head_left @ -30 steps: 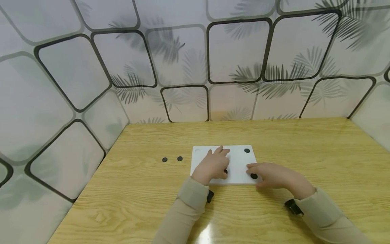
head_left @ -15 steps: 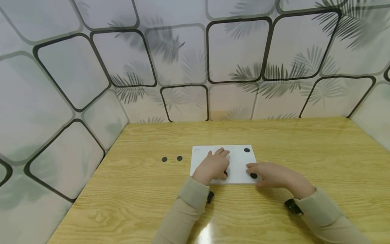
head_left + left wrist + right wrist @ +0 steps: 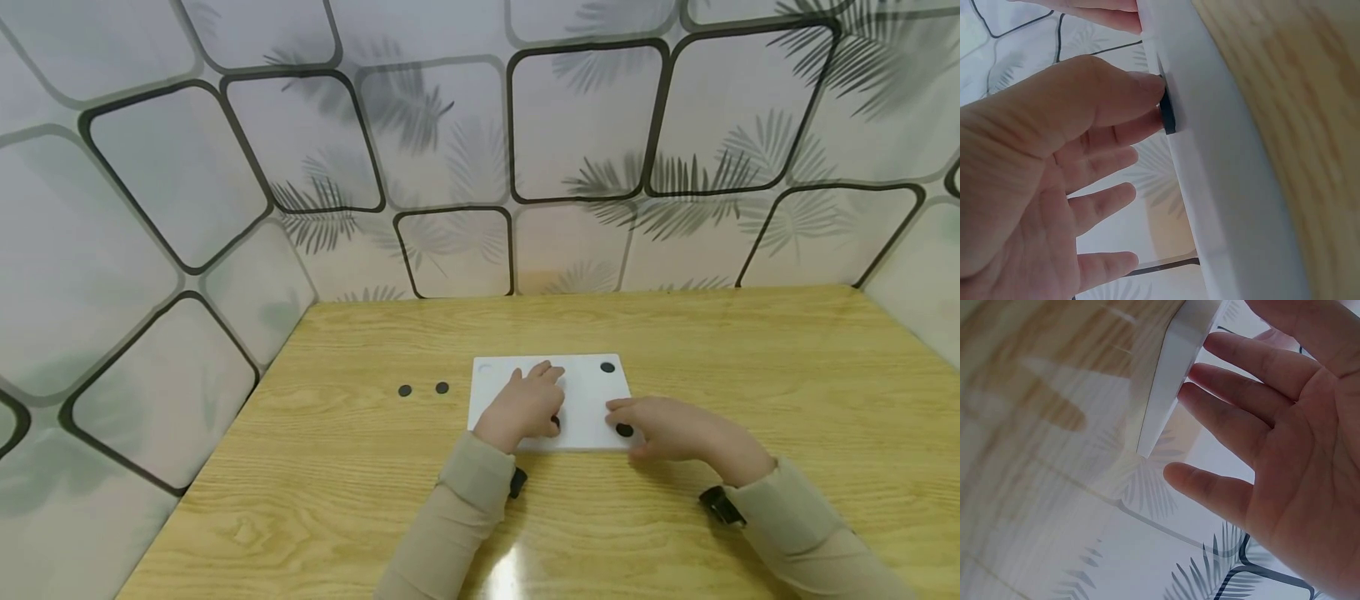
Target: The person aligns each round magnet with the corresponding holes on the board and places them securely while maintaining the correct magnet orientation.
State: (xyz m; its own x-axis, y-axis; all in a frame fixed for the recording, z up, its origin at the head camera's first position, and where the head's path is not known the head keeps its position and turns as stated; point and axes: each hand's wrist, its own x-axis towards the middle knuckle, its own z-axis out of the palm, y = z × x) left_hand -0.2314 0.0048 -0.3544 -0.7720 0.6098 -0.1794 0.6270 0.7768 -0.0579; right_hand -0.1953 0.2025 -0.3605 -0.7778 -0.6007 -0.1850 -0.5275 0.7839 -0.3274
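A white rectangular board (image 3: 587, 417) lies on the table, both hands on it. My left hand (image 3: 522, 406) pinches a black disc (image 3: 1168, 111) between thumb and index finger at the board's surface, the other fingers spread; whether the disc sits in a recess I cannot tell. My right hand (image 3: 671, 429) rests at the board's right end, fingers fairly straight (image 3: 1235, 412) and touching its edge. Just by those fingers, a second black disc (image 3: 624, 430) lies in the near right corner. Another disc (image 3: 607, 367) is in the far right corner. At the far left corner shows a round recess (image 3: 485, 368).
Two loose black discs, one farther left (image 3: 405, 390) and one nearer the board (image 3: 442, 387), lie on the wooden table (image 3: 315, 492). Behind the table stands a patterned wall (image 3: 457, 167) with leaf prints. The left forearm covers part of the board's near left side.
The disc under the left thumb has tilted or shifted very slightly. Otherwise both hands, the board and the other discs stay where they were.
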